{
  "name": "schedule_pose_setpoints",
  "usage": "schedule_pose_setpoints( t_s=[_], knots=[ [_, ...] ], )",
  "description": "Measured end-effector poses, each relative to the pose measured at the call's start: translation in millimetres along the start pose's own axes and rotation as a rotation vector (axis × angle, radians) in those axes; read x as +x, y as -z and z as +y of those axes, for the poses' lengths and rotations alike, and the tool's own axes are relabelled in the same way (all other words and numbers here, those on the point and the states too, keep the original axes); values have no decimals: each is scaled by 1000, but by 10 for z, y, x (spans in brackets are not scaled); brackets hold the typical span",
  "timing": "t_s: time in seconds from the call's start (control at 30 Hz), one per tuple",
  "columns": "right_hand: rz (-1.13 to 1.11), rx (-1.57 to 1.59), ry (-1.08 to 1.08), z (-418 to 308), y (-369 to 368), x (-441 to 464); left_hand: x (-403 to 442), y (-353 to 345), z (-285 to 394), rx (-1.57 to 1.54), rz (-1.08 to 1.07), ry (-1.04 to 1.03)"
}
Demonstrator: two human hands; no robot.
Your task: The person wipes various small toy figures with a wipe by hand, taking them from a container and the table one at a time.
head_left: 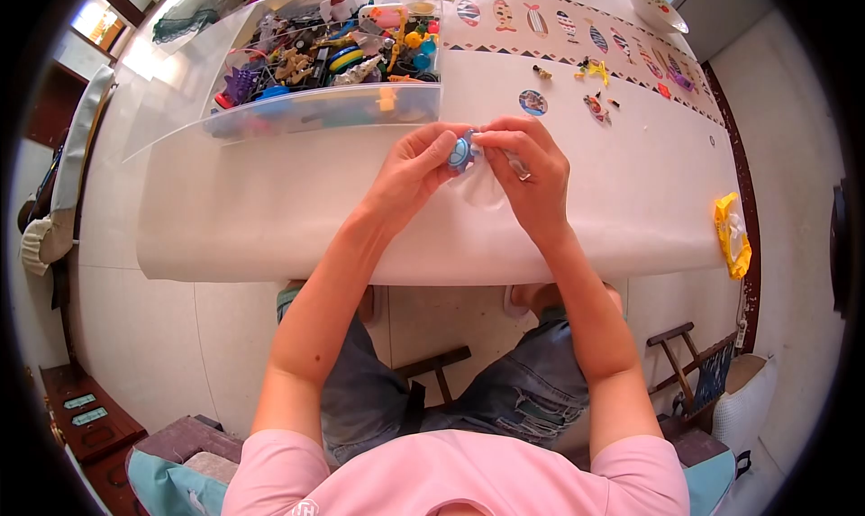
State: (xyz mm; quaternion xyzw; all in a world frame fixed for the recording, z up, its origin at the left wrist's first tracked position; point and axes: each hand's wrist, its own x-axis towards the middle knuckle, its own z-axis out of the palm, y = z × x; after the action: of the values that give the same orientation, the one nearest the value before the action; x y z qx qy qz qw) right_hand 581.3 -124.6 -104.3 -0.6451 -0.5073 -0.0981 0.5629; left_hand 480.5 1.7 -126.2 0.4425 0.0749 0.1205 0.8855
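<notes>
My left hand [422, 163] pinches a small round blue toy [460, 153] between thumb and fingers, above the white-covered table. Close against it, my right hand [530, 167] has its fingertips closed on a white wipe [484, 188], which hangs down between the two hands. The wipe touches the toy's right side. Part of the toy is hidden by my fingers, so its exact kind cannot be made out. A ring shows on a finger of my right hand.
A clear plastic bin [297, 113] full of small toys stands at the back left. Beyond my hands lie a round picture disc [532, 103] and a yellow figure [595, 69]. A yellow wipes pack [732, 237] rests at the right edge; a bowl [657, 6] sits at the back.
</notes>
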Motion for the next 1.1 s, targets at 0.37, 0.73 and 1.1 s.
schedule_pose_setpoints(
  t_s=[0.37, 0.73, 1.1],
  knots=[
    [-67, -178, 176, 62, 47, -25, -15, 11, 26, 125, 0, -22],
    [195, -152, 70, -24, 9, 10, 20, 15, -21, 108, 106, -116],
    [-95, -321, 266, 60, -130, -72, -10, -12, -5, 153, 151, -87]
  ],
)
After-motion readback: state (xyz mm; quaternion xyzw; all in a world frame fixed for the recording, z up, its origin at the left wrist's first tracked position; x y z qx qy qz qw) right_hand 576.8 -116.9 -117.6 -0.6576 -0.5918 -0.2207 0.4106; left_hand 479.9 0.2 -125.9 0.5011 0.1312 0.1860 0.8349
